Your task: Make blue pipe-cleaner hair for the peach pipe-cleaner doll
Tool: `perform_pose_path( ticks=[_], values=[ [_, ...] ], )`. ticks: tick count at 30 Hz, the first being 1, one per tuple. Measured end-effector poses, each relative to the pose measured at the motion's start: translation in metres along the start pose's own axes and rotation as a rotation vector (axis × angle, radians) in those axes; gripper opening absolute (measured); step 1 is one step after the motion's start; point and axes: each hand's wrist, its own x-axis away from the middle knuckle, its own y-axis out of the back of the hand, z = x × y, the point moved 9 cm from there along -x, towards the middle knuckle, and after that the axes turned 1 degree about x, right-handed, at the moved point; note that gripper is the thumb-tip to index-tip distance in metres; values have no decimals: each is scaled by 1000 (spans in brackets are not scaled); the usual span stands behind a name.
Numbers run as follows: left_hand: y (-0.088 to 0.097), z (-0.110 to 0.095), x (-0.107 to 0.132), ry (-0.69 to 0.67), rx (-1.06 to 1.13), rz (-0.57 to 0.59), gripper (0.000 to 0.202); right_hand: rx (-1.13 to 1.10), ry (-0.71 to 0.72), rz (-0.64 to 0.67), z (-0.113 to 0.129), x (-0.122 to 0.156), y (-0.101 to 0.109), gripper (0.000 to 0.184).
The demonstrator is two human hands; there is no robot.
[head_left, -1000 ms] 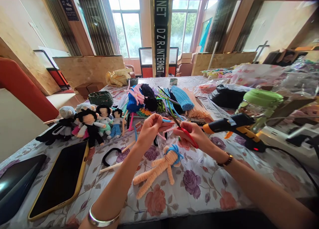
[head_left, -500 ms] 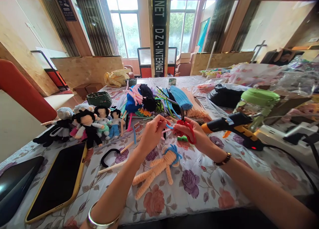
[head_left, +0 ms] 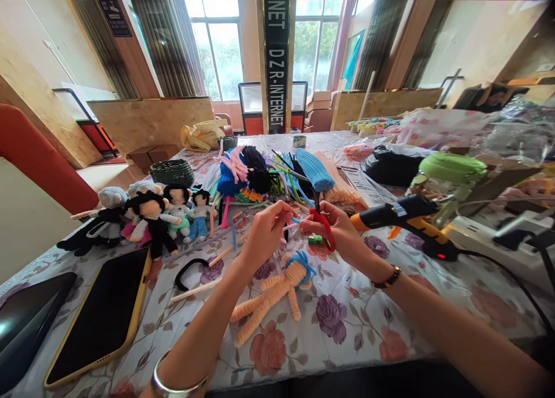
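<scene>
Between my two hands, above the table, is a short piece of blue pipe cleaner [head_left: 295,220]. My left hand [head_left: 272,227] pinches it with thumb and forefinger. Red-handled scissors [head_left: 326,229] hang on my right hand [head_left: 336,233], their dark blades pointing up and away, while that hand's fingertips come close to the blue piece; whether they touch it I cannot tell. Below my hands a peach pipe-cleaner doll [head_left: 277,291] with blue hair lies on the flowered tablecloth [head_left: 347,346]. A small green object [head_left: 315,240] sits behind the scissors, partly covered.
Finished dolls [head_left: 151,213] and a phone [head_left: 102,317] are on the left. Bundles of pipe cleaners [head_left: 314,170] lie behind my hands. A glue gun [head_left: 405,219] with its red light lit stands at right, its cord near a power strip [head_left: 489,242]. A person sits far right.
The scissors have turned slightly in my right hand, and its fingers have shifted around the handles. My left fingers have moved a little along the blue piece. The doll stays put.
</scene>
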Motion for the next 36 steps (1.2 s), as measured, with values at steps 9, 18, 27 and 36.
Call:
perform_pose_path(
  ticks=[9, 18, 27, 36],
  values=[
    [0, -2, 0, -14, -26, -13, 20, 14, 49, -13, 6, 1, 0, 43],
    [-8, 7, 0, 85, 38, 51, 28, 16, 129, -19, 10, 2, 1, 42],
    [4, 8, -3, 81, 166, -49, 24, -44, 111, -35, 9, 1, 2, 31],
    [13, 5, -5, 16, 191, -124, 23, -13, -35, 97, 6, 4, -13, 38]
  ],
)
